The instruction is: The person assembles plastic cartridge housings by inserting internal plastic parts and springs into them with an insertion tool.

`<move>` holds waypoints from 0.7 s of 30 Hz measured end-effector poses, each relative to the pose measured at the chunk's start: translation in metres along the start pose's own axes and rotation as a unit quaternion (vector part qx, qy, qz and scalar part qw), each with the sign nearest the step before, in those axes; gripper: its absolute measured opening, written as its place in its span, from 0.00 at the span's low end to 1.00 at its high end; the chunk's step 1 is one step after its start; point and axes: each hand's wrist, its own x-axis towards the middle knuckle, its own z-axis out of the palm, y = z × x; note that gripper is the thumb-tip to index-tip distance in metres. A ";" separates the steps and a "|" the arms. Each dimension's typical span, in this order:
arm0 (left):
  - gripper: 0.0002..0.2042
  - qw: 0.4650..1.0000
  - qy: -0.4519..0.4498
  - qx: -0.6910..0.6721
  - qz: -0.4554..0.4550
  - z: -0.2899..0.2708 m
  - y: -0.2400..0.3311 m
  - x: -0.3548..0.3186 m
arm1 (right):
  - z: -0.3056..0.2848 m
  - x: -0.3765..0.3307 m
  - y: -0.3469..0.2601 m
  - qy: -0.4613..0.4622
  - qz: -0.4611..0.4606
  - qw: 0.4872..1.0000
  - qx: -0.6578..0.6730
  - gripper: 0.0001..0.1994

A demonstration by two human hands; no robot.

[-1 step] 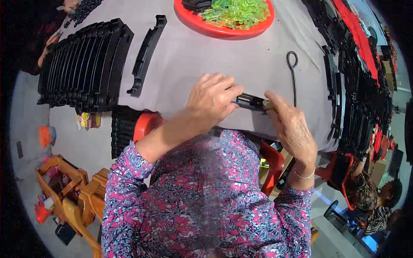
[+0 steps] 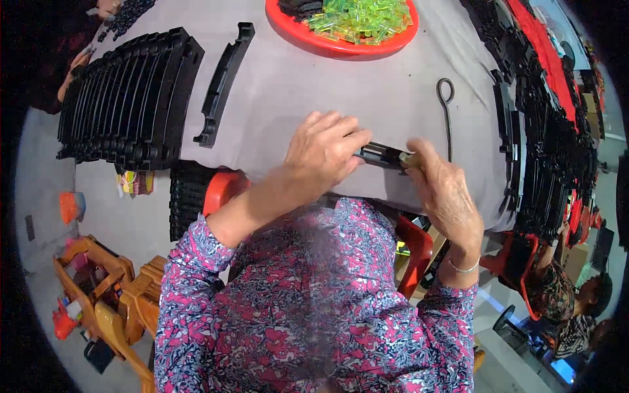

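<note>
My left hand (image 2: 325,152) grips one end of a narrow black plastic strip (image 2: 380,155), its fingers closed over the top. The strip is held over the near part of the table, a slot showing along its middle. At its other end my right hand (image 2: 445,187) pinches with thumb and fingers. A small pale yellowish piece (image 2: 411,159) shows between those fingers, mostly hidden, so its kind is unclear. Beyond my right hand lies a dark metal rod (image 2: 447,108) with a looped end. One longer black plastic strip (image 2: 225,85) rests by itself to the left.
A red tray (image 2: 341,49) at the far side bears green-yellow translucent pieces (image 2: 367,19) and black parts. Rows of black strips (image 2: 131,98) stand at left; more black parts (image 2: 544,144) are heaped at right. Another person's hand (image 2: 72,72) shows at far left. Wooden stools (image 2: 105,281) stand lower left.
The fingers of my right hand have shifted very slightly at the strip's end. My left hand keeps its place.
</note>
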 end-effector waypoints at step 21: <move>0.19 1.000 -0.014 -0.002 0.012 0.002 -0.003 0.001 | 0.027 0.009 -0.010 0.080 -0.024 0.996 -0.020 0.15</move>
